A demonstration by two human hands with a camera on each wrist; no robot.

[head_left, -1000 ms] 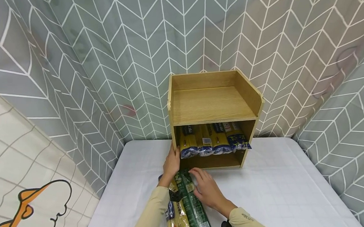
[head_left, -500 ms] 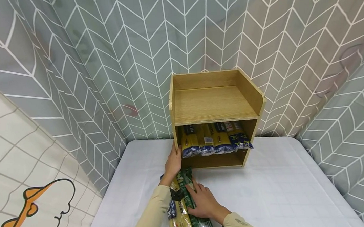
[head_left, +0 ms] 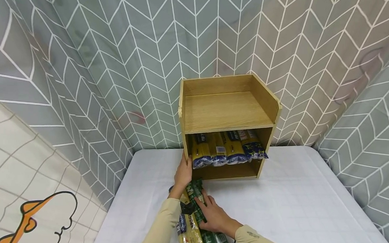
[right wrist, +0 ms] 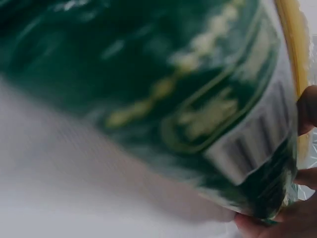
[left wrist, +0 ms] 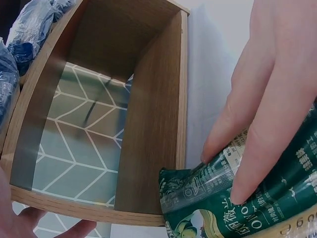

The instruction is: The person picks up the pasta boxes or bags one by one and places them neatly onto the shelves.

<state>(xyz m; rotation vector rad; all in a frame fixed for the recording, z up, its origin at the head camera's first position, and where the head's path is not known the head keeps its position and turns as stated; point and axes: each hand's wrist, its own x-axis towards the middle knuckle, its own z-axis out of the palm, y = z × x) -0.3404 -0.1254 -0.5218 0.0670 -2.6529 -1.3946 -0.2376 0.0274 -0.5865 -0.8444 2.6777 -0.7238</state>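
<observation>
My left hand [head_left: 183, 173] grips the left side panel of a small wooden shelf unit [head_left: 229, 110]; in the left wrist view its fingers reach round the panel edge. My right hand [head_left: 214, 216] holds a long green packet [head_left: 196, 188] printed with olives, fingers over its top and thumb along the near side. The packet's far end [left wrist: 198, 196] lies against the shelf's lower front corner. Beside it on the left lies a long yellow packet [head_left: 191, 233], partly hidden by my left wrist. The right wrist view shows the green packet's barcode end, blurred and close.
Several yellow-and-blue packets [head_left: 232, 152] lie side by side on the shelf's middle level, their ends sticking out. Below is a lower compartment [head_left: 225, 171]. A white cloth [head_left: 301, 202] covers the table, and a patterned curtain [head_left: 217, 35] hangs behind.
My right hand has come down from near the green packet's far end onto its middle and taken hold of it. My left hand keeps its place on the shelf panel.
</observation>
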